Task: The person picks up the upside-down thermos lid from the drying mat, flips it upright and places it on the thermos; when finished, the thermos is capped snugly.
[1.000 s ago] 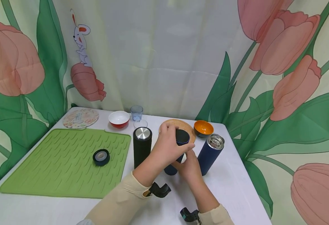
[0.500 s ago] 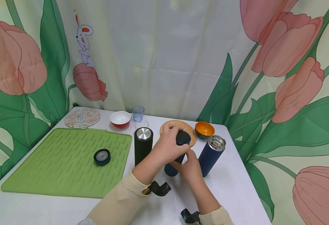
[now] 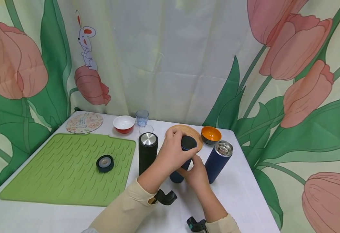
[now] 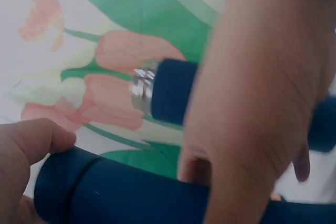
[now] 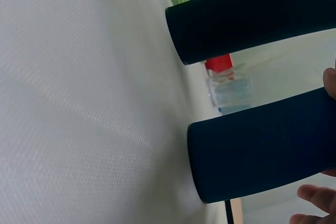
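A navy thermos [image 3: 177,176] with a dark lid [image 3: 188,142] is between both hands, its base down at the white tabletop. My left hand [image 3: 173,152] grips the lid from the left, thumb towards me; in the left wrist view its thumb [image 4: 42,139] lies on the lid's edge. Lower down, my right hand [image 3: 197,174] holds the thermos body, fingers wrapped round it. To the right stands a second navy thermos [image 3: 217,163] without a lid, its steel mouth showing. A black thermos [image 3: 147,157] with a silver-topped lid stands left of my hands.
A round dark lid [image 3: 105,163] lies on the green mat [image 3: 56,174] at left. Along the back are a floral round mat [image 3: 84,123], a red-and-white bowl [image 3: 123,124], a glass cup [image 3: 142,117], a clear disc [image 3: 145,129], a wooden round board [image 3: 199,139] and an orange bowl [image 3: 211,134].
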`<move>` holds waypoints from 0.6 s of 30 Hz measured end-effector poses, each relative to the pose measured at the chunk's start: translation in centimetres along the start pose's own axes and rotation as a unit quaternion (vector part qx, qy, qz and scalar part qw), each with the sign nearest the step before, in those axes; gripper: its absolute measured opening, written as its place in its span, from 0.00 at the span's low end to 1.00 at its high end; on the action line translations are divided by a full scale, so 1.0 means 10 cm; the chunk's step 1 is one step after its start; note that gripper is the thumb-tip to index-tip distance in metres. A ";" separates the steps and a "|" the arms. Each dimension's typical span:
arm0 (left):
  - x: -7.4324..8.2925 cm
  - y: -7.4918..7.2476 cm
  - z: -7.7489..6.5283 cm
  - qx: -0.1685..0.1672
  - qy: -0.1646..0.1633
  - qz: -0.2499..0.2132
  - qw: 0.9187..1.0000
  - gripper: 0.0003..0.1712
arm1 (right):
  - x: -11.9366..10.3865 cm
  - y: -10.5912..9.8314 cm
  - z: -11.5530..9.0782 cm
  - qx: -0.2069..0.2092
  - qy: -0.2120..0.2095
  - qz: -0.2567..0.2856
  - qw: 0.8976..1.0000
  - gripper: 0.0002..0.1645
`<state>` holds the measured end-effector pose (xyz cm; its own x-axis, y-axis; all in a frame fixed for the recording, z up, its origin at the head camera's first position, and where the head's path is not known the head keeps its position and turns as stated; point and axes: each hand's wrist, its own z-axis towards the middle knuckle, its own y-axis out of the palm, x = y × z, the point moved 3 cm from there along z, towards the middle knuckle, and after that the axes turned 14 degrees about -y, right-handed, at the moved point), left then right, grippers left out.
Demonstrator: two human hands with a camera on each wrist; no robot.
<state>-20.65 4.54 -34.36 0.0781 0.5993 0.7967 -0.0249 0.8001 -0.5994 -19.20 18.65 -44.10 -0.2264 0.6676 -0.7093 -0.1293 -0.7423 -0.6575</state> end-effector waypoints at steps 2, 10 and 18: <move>-0.01 -0.01 -0.01 -0.017 0.002 -0.008 1.000 0.36 | 0.00 0.01 0.00 -0.005 0.009 -0.002 1.000 0.51; -0.01 -0.01 -0.03 0.023 -0.011 0.014 1.000 0.46 | -0.02 0.00 0.01 -0.009 0.002 -0.009 1.000 0.50; -0.01 -0.01 0.00 0.031 -0.017 0.022 0.999 0.42 | -0.02 0.00 0.01 -0.006 0.009 -0.005 1.000 0.50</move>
<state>-20.62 4.42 -34.35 0.0413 0.6341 0.7721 -0.0896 0.7720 -0.6292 -19.23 18.50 -43.94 -0.2071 0.6760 -0.7072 -0.1190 -0.7349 -0.6677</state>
